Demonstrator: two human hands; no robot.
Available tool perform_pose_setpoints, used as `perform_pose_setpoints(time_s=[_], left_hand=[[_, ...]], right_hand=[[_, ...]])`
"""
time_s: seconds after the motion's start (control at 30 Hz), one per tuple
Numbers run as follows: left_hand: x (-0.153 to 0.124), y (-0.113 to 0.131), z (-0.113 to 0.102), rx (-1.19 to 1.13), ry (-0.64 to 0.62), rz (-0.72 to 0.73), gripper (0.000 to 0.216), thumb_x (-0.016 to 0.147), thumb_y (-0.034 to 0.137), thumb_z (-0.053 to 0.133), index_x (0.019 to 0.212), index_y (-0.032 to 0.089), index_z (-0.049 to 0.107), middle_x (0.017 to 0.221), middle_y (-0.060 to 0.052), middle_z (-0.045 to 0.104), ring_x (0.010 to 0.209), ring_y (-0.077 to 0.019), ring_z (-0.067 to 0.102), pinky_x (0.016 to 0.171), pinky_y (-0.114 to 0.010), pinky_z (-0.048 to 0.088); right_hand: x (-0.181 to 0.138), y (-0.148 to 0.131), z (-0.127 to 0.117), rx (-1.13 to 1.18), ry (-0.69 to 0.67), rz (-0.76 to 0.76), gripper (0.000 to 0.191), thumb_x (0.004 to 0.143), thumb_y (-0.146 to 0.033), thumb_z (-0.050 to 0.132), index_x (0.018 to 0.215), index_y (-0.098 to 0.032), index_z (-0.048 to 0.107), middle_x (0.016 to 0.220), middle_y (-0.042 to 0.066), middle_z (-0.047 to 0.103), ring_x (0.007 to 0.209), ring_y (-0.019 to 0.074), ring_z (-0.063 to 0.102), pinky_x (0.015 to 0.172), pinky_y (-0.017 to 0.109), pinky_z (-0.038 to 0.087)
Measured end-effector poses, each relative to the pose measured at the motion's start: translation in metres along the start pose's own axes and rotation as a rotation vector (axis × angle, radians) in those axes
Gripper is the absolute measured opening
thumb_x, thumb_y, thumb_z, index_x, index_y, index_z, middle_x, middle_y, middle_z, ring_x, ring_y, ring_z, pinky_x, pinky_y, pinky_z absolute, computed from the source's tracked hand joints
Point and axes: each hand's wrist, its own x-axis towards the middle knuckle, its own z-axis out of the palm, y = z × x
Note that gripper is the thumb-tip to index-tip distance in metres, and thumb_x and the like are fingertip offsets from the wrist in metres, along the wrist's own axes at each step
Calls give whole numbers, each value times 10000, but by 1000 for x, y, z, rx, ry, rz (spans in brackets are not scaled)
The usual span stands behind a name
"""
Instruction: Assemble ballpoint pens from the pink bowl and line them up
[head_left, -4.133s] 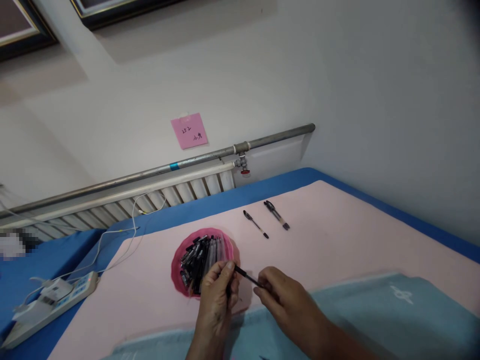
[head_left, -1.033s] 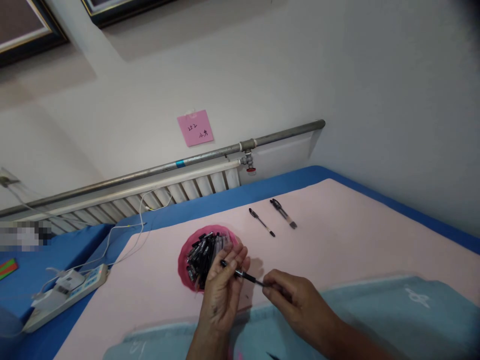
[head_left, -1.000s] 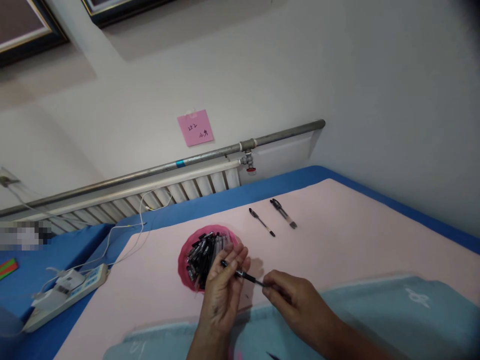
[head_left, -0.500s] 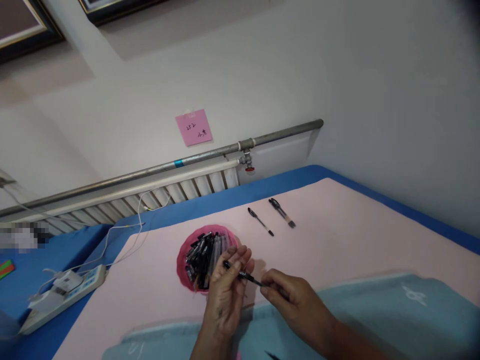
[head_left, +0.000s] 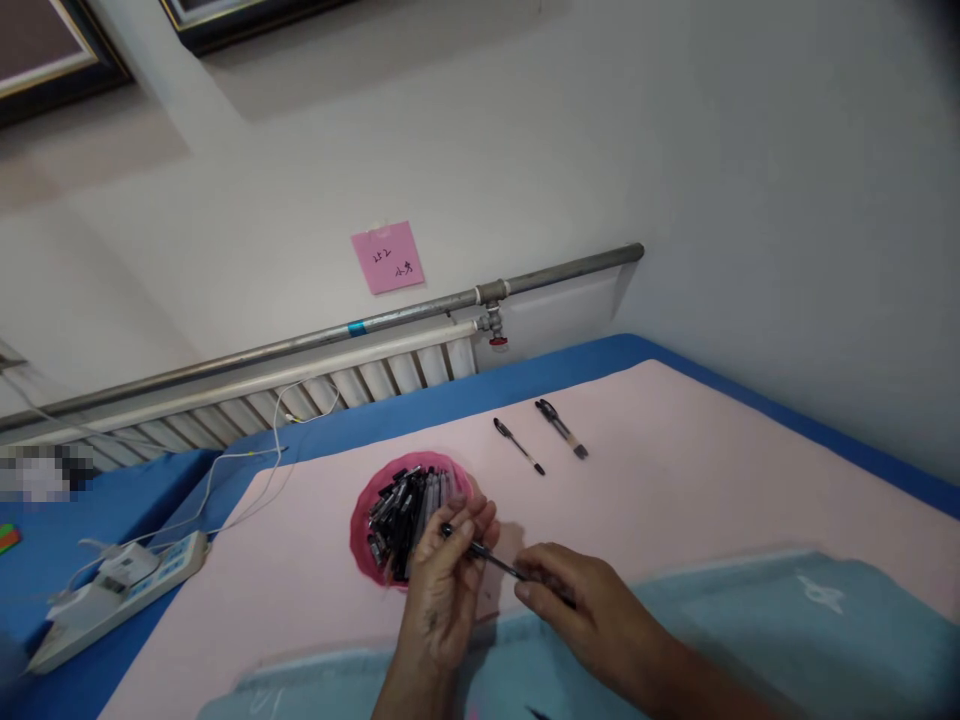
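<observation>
Between my two hands is a black pen (head_left: 493, 559), slanting down to the right. My left hand (head_left: 448, 575) pinches its capped end between thumb and fingers, palm turned up. My right hand (head_left: 570, 600) closes round the other end, so that part is mostly hidden. Just behind my left hand stands a pink basket (head_left: 361, 545) filled with black and clear pens (head_left: 409, 510). Farther back, a single pen (head_left: 519, 446) lies on the pink sheet, with a small group of pens (head_left: 562, 428) beside it on the right.
The pink sheet (head_left: 697, 470) covers a blue table. A teal cloth (head_left: 735, 620) lies along the near edge. At left are a power strip (head_left: 120, 600) with chargers and a white cable (head_left: 279, 430). A radiator (head_left: 375, 378) and pipe (head_left: 420, 308) run along the wall.
Both hands still hold the pen in nearly the same pose. Everything on the table has shifted slightly left in view with the camera.
</observation>
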Motion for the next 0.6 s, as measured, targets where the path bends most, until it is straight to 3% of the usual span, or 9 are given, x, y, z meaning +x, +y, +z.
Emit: perform_pose_setpoints(time_s=[0.13, 0.3, 0.47, 0.6], left_hand=[[3, 7, -4, 14, 31, 43, 274, 697, 40, 662, 931, 163, 591, 994, -98, 691, 1000, -197, 629, 915, -332, 472], [9, 3, -9, 70, 36, 90, 334, 690, 116, 694, 1002, 186, 597, 1086, -106, 665, 1044, -199, 605, 939, -337, 451], [7, -5, -9, 199, 124, 213, 368, 688, 274, 707, 1045, 275, 614, 1222, -41, 596, 1126, -191, 544, 946, -314, 431], [-1, -13, -3, 341, 49, 173, 392, 638, 369, 728, 986, 205, 650, 1134, -98, 631, 979, -228, 615, 820, -345, 495]], right_hand=[[-3, 1, -8, -186, 4, -102, 163, 846, -213, 477, 874, -232, 637, 799, 11, 614, 770, 158, 570, 653, 234, 401], [-2, 2, -15, -215, -26, -130, 194, 850, -198, 473, 858, -233, 664, 768, 2, 644, 748, 152, 592, 651, 230, 420], [20, 29, -42, -303, 277, 89, 218, 880, -269, 438, 898, -207, 645, 872, 22, 668, 793, 154, 619, 695, 237, 466], [55, 49, -56, -459, 332, 165, 215, 885, -190, 434, 932, -143, 638, 916, 82, 649, 842, 196, 610, 769, 324, 469]])
